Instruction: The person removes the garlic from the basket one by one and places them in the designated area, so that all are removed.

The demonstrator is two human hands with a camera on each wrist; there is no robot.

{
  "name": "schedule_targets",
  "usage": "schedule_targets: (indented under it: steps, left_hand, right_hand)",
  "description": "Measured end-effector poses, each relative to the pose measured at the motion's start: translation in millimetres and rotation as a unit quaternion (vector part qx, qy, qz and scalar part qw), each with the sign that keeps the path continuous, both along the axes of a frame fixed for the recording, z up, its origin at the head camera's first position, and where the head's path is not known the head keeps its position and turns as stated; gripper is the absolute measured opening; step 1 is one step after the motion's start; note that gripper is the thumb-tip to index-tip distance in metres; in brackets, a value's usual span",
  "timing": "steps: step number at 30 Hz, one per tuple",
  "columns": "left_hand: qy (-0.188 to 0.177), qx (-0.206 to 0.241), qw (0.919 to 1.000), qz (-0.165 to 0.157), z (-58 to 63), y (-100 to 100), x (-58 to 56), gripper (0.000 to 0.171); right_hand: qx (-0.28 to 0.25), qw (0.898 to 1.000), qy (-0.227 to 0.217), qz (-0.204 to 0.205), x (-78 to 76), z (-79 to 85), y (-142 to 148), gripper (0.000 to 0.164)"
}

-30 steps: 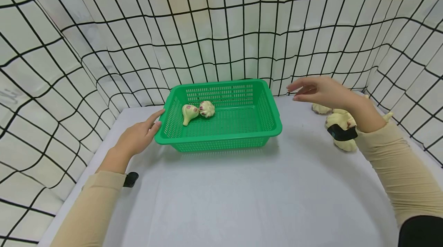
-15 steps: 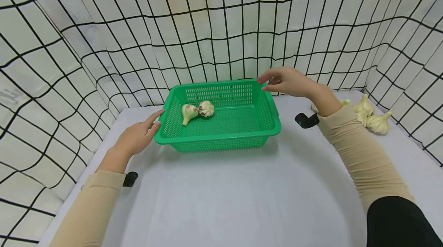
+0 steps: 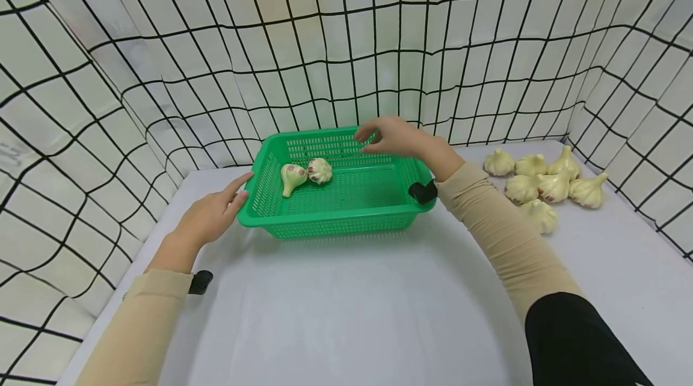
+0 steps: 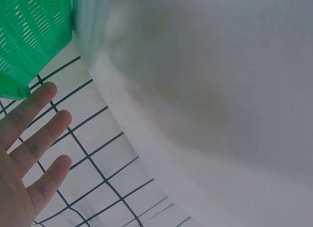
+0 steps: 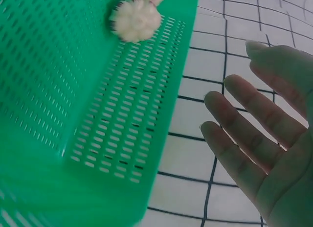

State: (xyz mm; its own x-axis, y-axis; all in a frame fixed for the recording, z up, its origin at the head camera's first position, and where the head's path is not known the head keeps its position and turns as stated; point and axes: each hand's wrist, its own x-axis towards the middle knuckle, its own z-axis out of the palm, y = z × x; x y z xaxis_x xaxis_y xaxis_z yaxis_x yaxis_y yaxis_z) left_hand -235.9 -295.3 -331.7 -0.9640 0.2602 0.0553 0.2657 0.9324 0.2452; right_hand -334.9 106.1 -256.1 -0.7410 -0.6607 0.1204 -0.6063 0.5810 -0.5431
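A green plastic basket (image 3: pixel 335 214) stands near the back of the table. Two garlic bulbs lie in its left half: one bulb (image 3: pixel 294 177) with its stem toward me, the other bulb (image 3: pixel 320 171) beside it. My left hand (image 3: pixel 211 214) rests its fingertips on the basket's left rim, fingers fairly straight. Over the basket's right half hovers my right hand (image 3: pixel 395 136), its fingers loosely bent. In the right wrist view that right hand (image 5: pixel 266 124) has spread fingers and holds nothing.
Several more garlic bulbs (image 3: pixel 553 186) lie in a cluster on the table's right side. Black netting (image 3: pixel 346 37) over white walls closes in the back and both sides. White cloth (image 3: pixel 325 308) covers the table.
My right hand has moved left from beside the garlic cluster to over the basket, uncovering the cluster. My left hand stays at the basket's left rim. The two bulbs inside lie as before.
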Motion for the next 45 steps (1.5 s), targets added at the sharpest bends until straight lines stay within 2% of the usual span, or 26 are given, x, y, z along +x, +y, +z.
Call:
schedule_targets:
  steps: [9, 21, 30, 37, 45]
  left_hand:
    - [0.002, -0.001, 1.0, 0.003, 1.2, -1.3, -0.2, 0.062]
    - [0.008, -0.002, 1.0, 0.0, -1.1, 0.0, -1.3, 0.061]
    - [0.003, -0.001, 1.0, -0.001, -0.8, 1.5, -1.3, 0.062]
    - [-0.002, 0.001, 1.0, 0.001, 0.0, 3.5, 0.1, 0.062]
    - [0.003, 0.002, 1.0, 0.005, 0.9, 2.7, 0.7, 0.061]
  right_hand:
    - [0.072, 0.997, 0.004, 0.016, -14.0, -5.8, -41.4, 0.035]
    - [0.119, 0.992, -0.017, 0.024, -22.4, -17.0, -79.5, 0.038]
    - [0.132, 0.991, -0.029, 0.017, -29.7, -27.0, -93.5, 0.041]
    - [0.159, 0.985, -0.054, 0.023, -27.9, -37.6, -103.7, 0.049]
    - [0.164, 0.985, -0.051, 0.029, -30.8, -43.8, -111.5, 0.058]
